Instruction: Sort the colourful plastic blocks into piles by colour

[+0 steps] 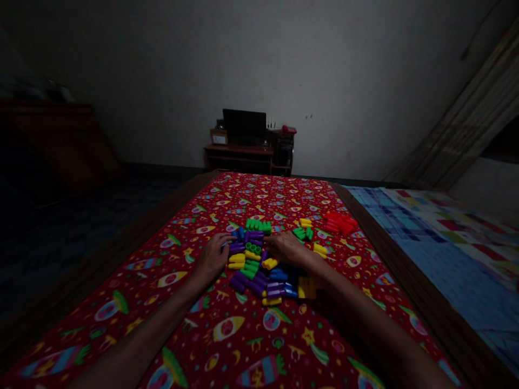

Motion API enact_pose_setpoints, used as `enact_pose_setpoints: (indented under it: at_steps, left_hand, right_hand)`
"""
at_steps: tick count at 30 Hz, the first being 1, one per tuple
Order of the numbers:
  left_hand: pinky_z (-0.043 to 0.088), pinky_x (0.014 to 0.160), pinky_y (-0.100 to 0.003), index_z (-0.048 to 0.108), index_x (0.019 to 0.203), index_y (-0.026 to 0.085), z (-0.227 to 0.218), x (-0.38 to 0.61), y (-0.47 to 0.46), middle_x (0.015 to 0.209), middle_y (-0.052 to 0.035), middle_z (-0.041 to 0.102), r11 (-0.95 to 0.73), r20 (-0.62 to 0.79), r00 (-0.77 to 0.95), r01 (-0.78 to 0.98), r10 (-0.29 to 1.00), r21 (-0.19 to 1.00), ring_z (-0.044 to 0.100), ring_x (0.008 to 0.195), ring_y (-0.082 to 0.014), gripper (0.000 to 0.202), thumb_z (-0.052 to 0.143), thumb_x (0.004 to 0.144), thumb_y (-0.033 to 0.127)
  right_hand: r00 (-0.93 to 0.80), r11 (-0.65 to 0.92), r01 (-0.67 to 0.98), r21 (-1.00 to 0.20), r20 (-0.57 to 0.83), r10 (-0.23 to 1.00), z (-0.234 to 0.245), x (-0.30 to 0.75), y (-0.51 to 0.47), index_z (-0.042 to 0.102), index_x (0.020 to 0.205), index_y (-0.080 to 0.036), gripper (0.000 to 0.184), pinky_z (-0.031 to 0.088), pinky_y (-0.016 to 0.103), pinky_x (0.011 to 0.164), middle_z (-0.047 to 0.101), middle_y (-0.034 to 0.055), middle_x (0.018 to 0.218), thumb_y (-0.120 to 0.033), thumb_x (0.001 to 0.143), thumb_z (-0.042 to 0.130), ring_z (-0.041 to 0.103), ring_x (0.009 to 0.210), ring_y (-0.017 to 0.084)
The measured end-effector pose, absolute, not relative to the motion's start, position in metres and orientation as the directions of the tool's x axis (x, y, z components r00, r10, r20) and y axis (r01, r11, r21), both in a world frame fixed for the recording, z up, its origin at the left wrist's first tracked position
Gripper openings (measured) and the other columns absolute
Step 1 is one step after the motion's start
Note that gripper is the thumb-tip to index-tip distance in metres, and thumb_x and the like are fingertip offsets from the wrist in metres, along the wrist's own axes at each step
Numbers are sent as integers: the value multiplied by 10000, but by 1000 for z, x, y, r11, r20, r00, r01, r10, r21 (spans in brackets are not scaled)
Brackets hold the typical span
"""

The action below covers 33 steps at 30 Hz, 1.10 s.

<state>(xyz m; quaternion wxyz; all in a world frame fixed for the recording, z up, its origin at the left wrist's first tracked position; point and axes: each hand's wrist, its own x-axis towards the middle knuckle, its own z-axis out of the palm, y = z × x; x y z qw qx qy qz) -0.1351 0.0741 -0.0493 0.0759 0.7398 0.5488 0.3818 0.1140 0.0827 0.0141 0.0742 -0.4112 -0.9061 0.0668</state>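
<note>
Head view | left hand (213,258) is resting loosely open against block pile (253,270) on red cloth (227,335) | right hand (288,248) is touching pile, cannot tell its grasp

Red patterned sheet (243,335) — heaped plastic blocks (255,265)

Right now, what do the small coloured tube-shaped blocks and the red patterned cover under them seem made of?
The small coloured tube-shaped blocks look like moulded plastic, smooth, faintly glossy: uniform bright colours, identical rounded shapes. The red patterned cover is probably printed fabric, matte: flat, repeating print.
</note>
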Motion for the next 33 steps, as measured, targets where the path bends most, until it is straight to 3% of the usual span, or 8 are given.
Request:
enact_pose_setpoints:
  at_steps: [6, 11, 15, 18, 22, 25, 29, 33]
  left_hand:
    - [493, 972, -446, 694, 949, 185, -51, -135, 74, 1095, -98, 634, -369, 479, 84, 756, 874, 540, 605, 1042, -237, 352, 372, 817, 235]
    - [498, 965, -433, 692, 961, 188, -51, -136, 75, 1088, -90, 641, -379, 486, 97, 763, 868, 524, 600, 1048, -236, 353, 369, 827, 241]
    - [505, 954, -421, 692, 977, 183, -48, -137, 73, 1091, -97, 643, -377, 474, 113, 772, 873, 511, 606, 1047, -236, 362, 370, 828, 252]
    - [507, 952, -422, 693, 969, 185, -46, -137, 72, 1093, -97, 646, -380, 472, 118, 772, 874, 509, 609, 1048, -235, 362, 367, 828, 253]
    - [512, 946, -419, 693, 967, 188, -47, -137, 73, 1090, -96, 650, -381, 480, 111, 770, 870, 512, 613, 1041, -238, 357, 372, 828, 263]
    - [514, 942, -419, 696, 943, 190, -48, -138, 75, 1073, -98, 657, -375, 481, 103, 772, 871, 513, 619, 1028, -242, 356, 373, 818, 271]
    - [515, 938, -409, 692, 951, 186, -47, -138, 76, 1071, -101, 661, -379, 478, 112, 772, 871, 510, 623, 1024, -243, 364, 371, 809, 284]
    - [517, 932, -422, 692, 940, 179, -45, -137, 75, 1055, -108, 667, -376, 479, 108, 774, 871, 510, 626, 1015, -252, 362, 372, 802, 278]
  right_hand:
    - [-655, 633, 653, -417, 110, 748, 16, 117, 81, 708, 988, -175, 196, 359, 220, 630, 687, 50, 860, -175, 816, 615, 598, 755, 151]
    - [-616, 654, 630, -419, 242, 749, 17, 121, 81, 706, 962, -150, 195, 384, 227, 669, 685, 54, 860, -136, 793, 610, 585, 770, 151]
    - [-459, 556, 613, -562, 320, 829, 28, 138, 101, 727, 946, -166, 202, 438, 236, 654, 717, 43, 838, -227, 829, 574, 629, 745, 161]
    - [-221, 439, 631, -639, 394, 892, 40, 175, 122, 738, 944, -171, 224, 486, 262, 690, 738, 47, 843, -250, 823, 566, 661, 757, 176]
    - [174, 165, 785, -597, 468, 866, 46, 246, 138, 750, 940, -152, 258, 496, 291, 776, 752, 79, 907, -271, 821, 554, 682, 842, 207]
    - [366, -61, 797, -601, 400, 840, 36, 286, 138, 746, 1000, -124, 312, 489, 284, 807, 745, 116, 1001, -279, 828, 537, 685, 923, 227]
    - [434, -192, 785, -589, 301, 849, 19, 307, 133, 725, 1078, -85, 370, 483, 281, 820, 725, 156, 1070, -257, 848, 492, 676, 999, 245]
    - [425, -197, 818, -540, 337, 840, 20, 309, 130, 722, 1098, -96, 387, 476, 299, 857, 716, 165, 1094, -260, 863, 463, 663, 1037, 257]
